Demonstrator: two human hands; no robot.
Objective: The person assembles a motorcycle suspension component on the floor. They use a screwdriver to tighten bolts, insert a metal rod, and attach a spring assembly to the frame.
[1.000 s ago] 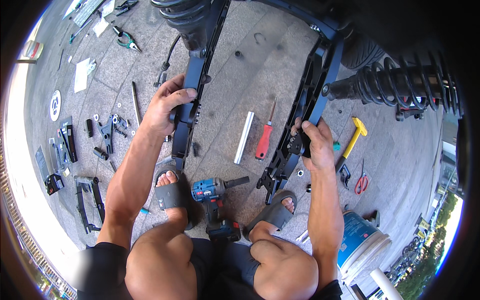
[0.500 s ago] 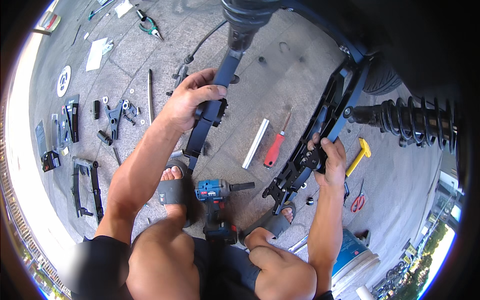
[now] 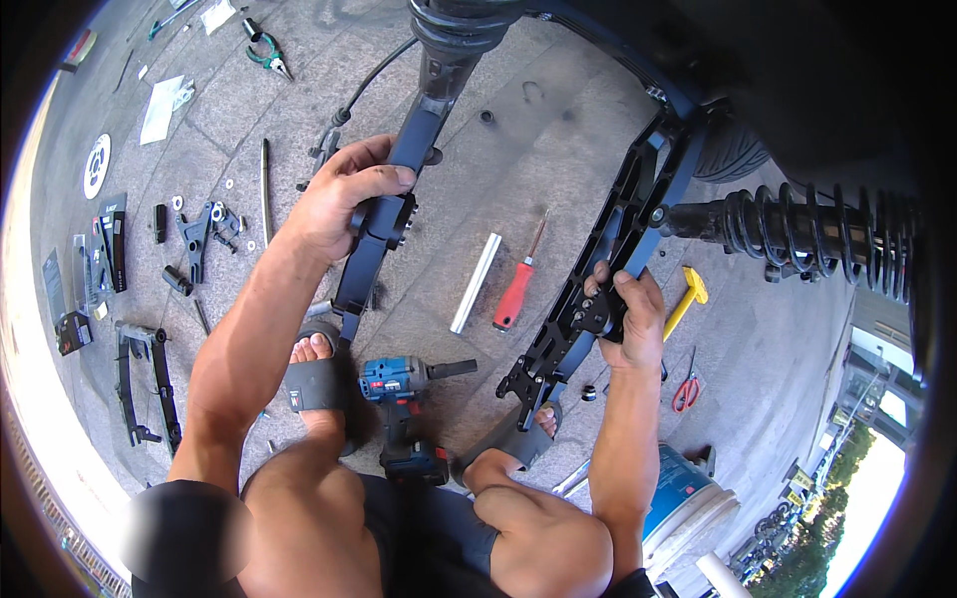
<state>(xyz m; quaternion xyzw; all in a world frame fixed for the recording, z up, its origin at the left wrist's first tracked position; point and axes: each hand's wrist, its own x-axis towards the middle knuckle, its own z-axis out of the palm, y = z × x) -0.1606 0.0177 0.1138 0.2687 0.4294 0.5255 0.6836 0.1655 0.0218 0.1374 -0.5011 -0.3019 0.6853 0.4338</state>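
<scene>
My left hand [image 3: 329, 204] is closed around the left black bar of a swingarm [image 3: 371, 249], its thumb across the upper face. Above it, the bar meets the lower end of a shock absorber [image 3: 464, 30]. On the right, my right hand [image 3: 635, 317] grips the lower part of the other black arm [image 3: 626, 204], which has cut-outs and a bracket with bolts. Beside that arm, a second shock absorber with a coil spring [image 3: 797, 234] runs off to the right. Part of a tyre [image 3: 733, 151] shows behind it.
Between my feet stands a blue cordless impact wrench [image 3: 396, 381]. A red screwdriver [image 3: 513, 297] and silver tube [image 3: 477, 284] lie on the paving. Rightward are a yellow-handled hammer [image 3: 688, 299], red pliers [image 3: 686, 393] and a bucket [image 3: 688, 498]. Brackets [image 3: 199, 239] and green pliers [image 3: 267, 55] lie left.
Everything in view has shifted slightly left, as my head has turned a little. Both hands keep their hold at the same places on the swingarm.
</scene>
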